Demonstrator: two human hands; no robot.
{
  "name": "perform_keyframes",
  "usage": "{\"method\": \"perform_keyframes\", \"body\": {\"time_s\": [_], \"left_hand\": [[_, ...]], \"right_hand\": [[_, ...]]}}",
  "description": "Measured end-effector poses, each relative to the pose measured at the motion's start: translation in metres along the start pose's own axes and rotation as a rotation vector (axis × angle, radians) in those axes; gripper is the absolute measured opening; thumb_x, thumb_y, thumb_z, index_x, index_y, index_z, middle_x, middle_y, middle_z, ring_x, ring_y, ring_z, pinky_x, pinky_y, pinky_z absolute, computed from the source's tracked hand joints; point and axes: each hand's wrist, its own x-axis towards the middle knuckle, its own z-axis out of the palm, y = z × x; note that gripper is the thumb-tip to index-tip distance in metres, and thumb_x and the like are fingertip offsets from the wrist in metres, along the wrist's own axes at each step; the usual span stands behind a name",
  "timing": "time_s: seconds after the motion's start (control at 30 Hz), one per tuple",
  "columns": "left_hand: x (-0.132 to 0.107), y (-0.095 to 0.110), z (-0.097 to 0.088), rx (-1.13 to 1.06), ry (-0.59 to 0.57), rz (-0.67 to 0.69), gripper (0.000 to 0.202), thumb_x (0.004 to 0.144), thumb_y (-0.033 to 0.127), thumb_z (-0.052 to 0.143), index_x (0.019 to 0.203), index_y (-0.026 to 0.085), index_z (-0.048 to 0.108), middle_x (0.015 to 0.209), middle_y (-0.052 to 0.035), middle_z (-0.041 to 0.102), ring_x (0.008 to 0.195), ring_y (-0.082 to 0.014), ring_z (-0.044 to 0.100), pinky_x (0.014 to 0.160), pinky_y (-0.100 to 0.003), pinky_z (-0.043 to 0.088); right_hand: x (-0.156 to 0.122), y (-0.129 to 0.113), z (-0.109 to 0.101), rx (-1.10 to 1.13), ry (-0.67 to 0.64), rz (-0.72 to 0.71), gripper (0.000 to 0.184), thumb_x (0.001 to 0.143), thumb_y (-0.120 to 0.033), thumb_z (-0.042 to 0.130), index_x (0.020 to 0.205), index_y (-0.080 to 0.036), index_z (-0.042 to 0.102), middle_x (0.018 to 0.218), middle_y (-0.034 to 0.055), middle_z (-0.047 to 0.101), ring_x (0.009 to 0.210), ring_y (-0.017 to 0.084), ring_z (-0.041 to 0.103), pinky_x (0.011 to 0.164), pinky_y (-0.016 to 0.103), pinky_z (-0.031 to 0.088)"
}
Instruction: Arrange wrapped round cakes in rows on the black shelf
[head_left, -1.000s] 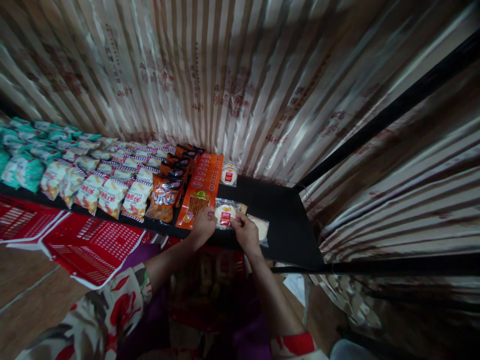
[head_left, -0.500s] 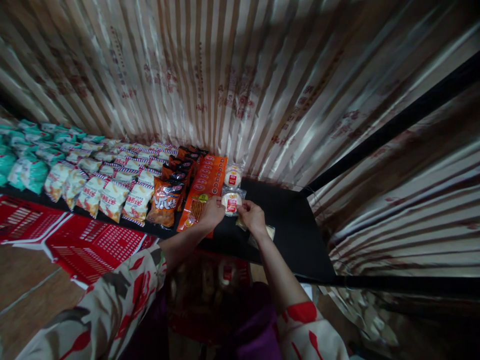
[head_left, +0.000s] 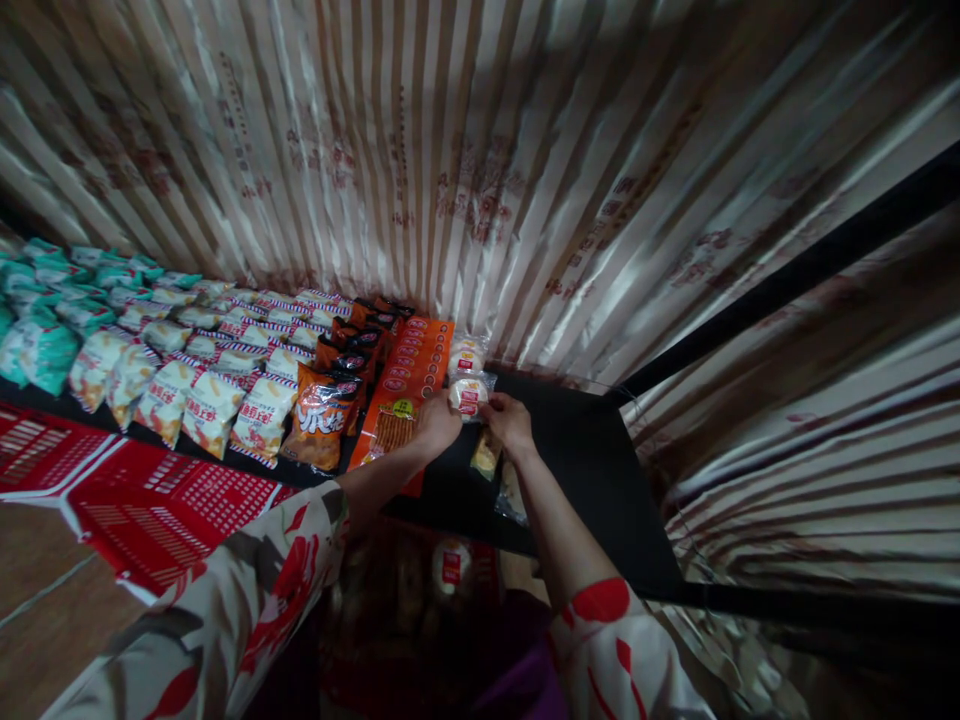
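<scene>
A round white rice cracker packet point(head_left: 469, 396) with a red label sits between my two hands on the black shelf point(head_left: 585, 450). My left hand point(head_left: 438, 424) is closed on its left edge, and my right hand point(head_left: 511, 422) pinches its right edge. Just behind lies a similar packet point(head_left: 466, 355), partly overlapped by the held one. Left of them stretches a flat orange package point(head_left: 412, 375), with a picture of brown sticks near its front. Under my right wrist are a small yellowish packet point(head_left: 486, 455) and a clear-wrapped packet point(head_left: 511, 493), partly covered by my arm.
Orange-and-black snack bags point(head_left: 319, 415), white snack bags point(head_left: 262, 415) and green bags point(head_left: 37, 350) stand in rows to the left. Red plastic baskets point(head_left: 172, 500) are below the shelf edge. A striped curtain point(head_left: 420, 180) hangs behind; a black bar point(head_left: 787, 265) slants at the right.
The held packet has shifted back, closer against the packet behind it, with both hands on it. The small packets under my right arm show more now. The view has shifted slightly.
</scene>
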Motion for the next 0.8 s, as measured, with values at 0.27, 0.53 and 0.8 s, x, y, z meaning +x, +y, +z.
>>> {"method": "perform_keyframes", "body": {"time_s": [0.27,0.53,0.8], "left_hand": [[0.012,-0.002,0.000,0.257,0.018,0.122,0.032,0.077,0.010,0.043,0.102,0.014,0.062,0.101,-0.0128,0.066,0.098,-0.0238,0.058,0.086,-0.032,0.043],[0.024,-0.009,0.009,0.291,0.046,0.191,0.036,0.077,0.009,0.041,0.109,0.009,0.059,0.103,-0.0182,0.062,0.106,-0.0291,0.051,0.093,-0.038,0.036],[0.033,-0.012,0.012,0.231,0.041,0.141,0.038,0.076,0.009,0.043,0.112,0.013,0.057,0.108,-0.0169,0.061,0.112,-0.0292,0.046,0.095,-0.041,0.033]], "right_hand": [[0.021,0.011,0.009,-0.004,-0.024,0.008,0.027,0.069,-0.030,0.056,0.090,-0.018,0.069,0.076,0.0021,0.070,0.069,0.015,0.062,0.063,0.023,0.044],[0.036,0.010,0.014,-0.035,-0.017,0.018,0.027,0.070,-0.029,0.056,0.091,-0.018,0.069,0.078,0.0032,0.070,0.070,0.015,0.063,0.064,0.024,0.044],[0.044,0.008,0.019,-0.045,0.010,0.008,0.026,0.071,-0.029,0.058,0.092,-0.020,0.069,0.084,0.0027,0.070,0.077,0.016,0.063,0.070,0.025,0.045]]}}
